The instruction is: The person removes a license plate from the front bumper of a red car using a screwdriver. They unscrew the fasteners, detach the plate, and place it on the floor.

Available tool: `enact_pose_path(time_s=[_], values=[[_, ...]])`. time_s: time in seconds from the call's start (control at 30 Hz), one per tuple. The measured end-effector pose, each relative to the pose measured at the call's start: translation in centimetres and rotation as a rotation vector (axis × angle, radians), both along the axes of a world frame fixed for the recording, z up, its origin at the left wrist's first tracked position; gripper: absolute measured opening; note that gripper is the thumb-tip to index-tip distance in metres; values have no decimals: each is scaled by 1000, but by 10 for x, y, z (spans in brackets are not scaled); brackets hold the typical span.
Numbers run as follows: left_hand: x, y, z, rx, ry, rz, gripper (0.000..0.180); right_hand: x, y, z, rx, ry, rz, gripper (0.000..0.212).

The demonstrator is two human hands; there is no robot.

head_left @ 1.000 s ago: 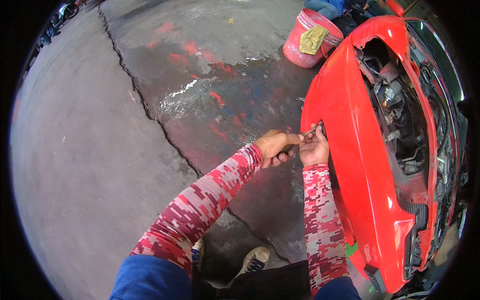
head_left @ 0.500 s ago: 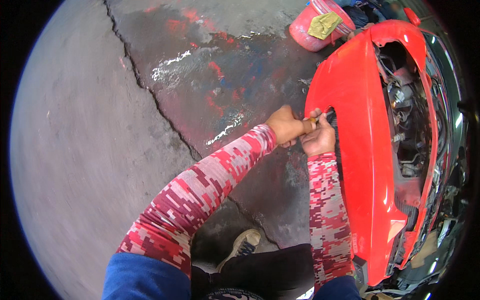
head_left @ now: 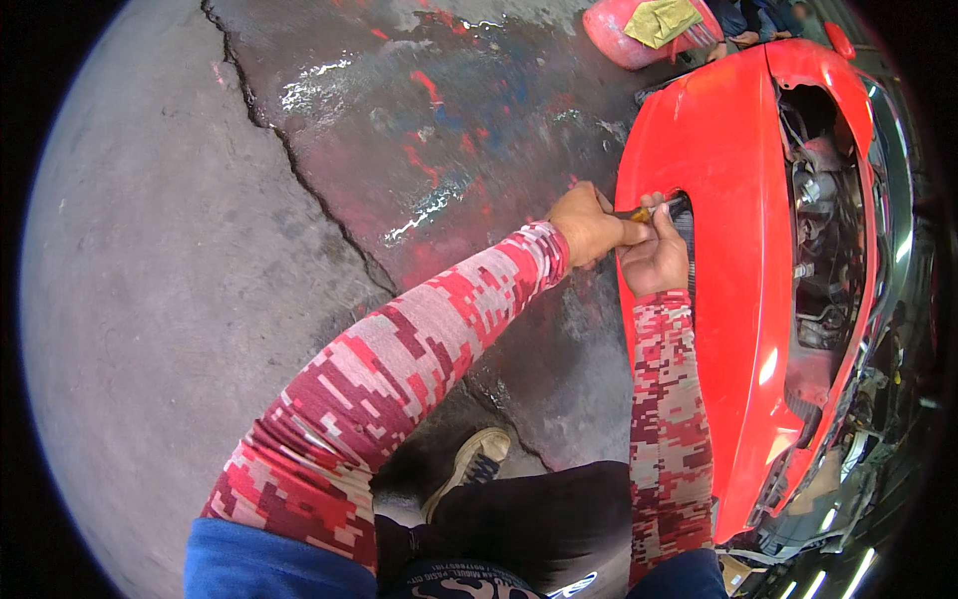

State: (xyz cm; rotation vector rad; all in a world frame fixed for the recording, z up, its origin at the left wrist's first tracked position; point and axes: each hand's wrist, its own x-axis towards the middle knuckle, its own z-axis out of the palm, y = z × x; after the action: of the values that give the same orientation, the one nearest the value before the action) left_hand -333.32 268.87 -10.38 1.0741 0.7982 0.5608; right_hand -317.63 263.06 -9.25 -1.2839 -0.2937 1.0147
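A red car bumper (head_left: 733, 329) runs down the right side, with a dark opening (head_left: 682, 212) in its left face. Beside that opening my two hands meet. A small tool with an amber-yellow handle (head_left: 640, 214), which looks like a screwdriver, lies between them and points toward the opening; its tip is hidden. My left hand (head_left: 589, 228) is closed round the handle's outer end. Fingers of my right hand (head_left: 659, 258), palm up, pinch the tool nearer the bumper.
The car's open front with engine parts (head_left: 820, 220) lies right of the bumper. A pink bucket with a yellow cloth (head_left: 664, 22) stands at the far end, near another person's hand (head_left: 744, 39). A crack (head_left: 309, 190) crosses the wet, paint-stained concrete floor (head_left: 170, 299). My shoe (head_left: 474, 464) is below.
The view has shifted, so the bucket and floor marks sit higher in the picture. Both hands stay together on the tool at the bumper opening, and more of its handle shows.
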Motion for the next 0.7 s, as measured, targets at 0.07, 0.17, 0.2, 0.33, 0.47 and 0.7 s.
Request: enact_pose_path(time_s=[0.07, 0.17, 0.2, 0.33, 0.47, 0.7], values=[[1, 0, -1, 381, 208, 101, 41, 1, 0, 1, -1, -7, -18, 26], [1, 16, 0, 160, 119, 44, 47, 6, 0, 4, -18, 63, -93, 20], [1, 18, 2, -13, 22, 8, 52, 8, -1, 4, -4, 95, -87, 19], [-1, 22, 7, 107, 157, -184, 52, 16, -3, -1, 16, 177, -106, 21], [-2, 27, 14, 358, 289, -121, 51, 20, -1, -4, 25, 257, -161, 28], [-5, 32, 13, 617, 366, -134, 50, 14, 11, 0, 122, 272, -248, 31]])
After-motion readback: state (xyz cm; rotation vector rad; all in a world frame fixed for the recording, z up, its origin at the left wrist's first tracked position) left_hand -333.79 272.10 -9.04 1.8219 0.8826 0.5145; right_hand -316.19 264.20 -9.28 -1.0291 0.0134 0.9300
